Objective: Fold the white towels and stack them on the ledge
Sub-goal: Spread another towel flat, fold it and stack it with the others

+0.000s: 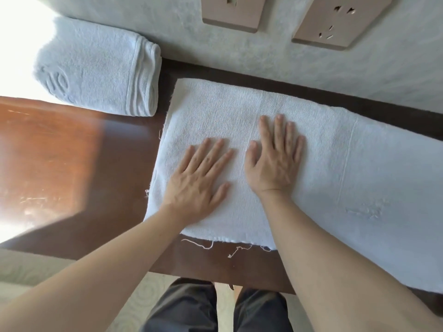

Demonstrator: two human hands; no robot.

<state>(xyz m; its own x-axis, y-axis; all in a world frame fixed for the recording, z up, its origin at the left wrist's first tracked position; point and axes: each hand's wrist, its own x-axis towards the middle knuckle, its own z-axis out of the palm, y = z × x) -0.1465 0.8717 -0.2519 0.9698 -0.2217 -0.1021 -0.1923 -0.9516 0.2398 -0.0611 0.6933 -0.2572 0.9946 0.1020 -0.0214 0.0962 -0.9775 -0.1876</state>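
A white towel [359,178] lies spread flat along the dark wooden ledge [72,159], running from the middle off to the right edge. My left hand [200,178] lies flat, palm down, on its left part with straight fingers. Beside it my right hand [275,156] presses flat on the towel's middle, fingers spread. Loose threads hang from the towel's near hem. A folded white towel [96,70] with an embossed mark rests at the far left of the ledge, against the wall.
A textured pale wall [287,61] rises behind the ledge, carrying a switch plate [231,12] and a socket plate [340,20]. Bright sunlight washes out the left side. Below the ledge's near edge I see my trousers [215,307] and pale carpet.
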